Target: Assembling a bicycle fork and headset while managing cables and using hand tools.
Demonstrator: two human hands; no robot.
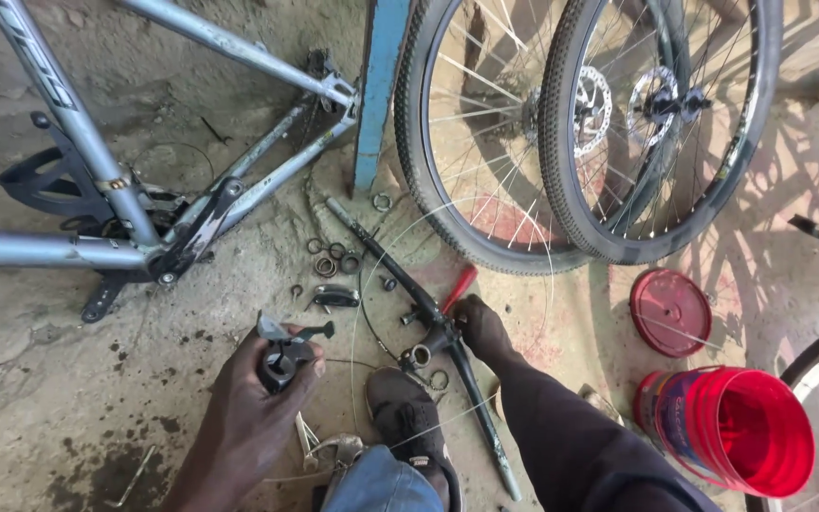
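My left hand (pixel 256 398) is closed around a black gear shifter (pixel 284 356), held up off the concrete floor (pixel 40 379) with its lever poking out to the right; my right hand (pixel 479 327) is down on the floor, fingers closed on the black handlebar (pixel 409 294) that lies slantwise from upper left to lower right, just beside a tool with a red handle (pixel 460 286); whether that hand also grips the red tool I cannot tell. The two hands are well apart, with my dark shoe (pixel 408 412) between and below them. A thin cable (pixel 362 284) loops over the floor around the bar; small rings and washers (pixel 332 258) lie scattered near the bar's upper end. To the left rests a silver bicycle frame (pixel 78 246); above, two wheels with knobby tyres (pixel 561 133) lean by a blue post (pixel 378 90). At the right a red bucket (pixel 741 431) lies tipped, its red lid (pixel 670 311) flat on the floor near it; pliers (pixel 329 450) lie by my knee.
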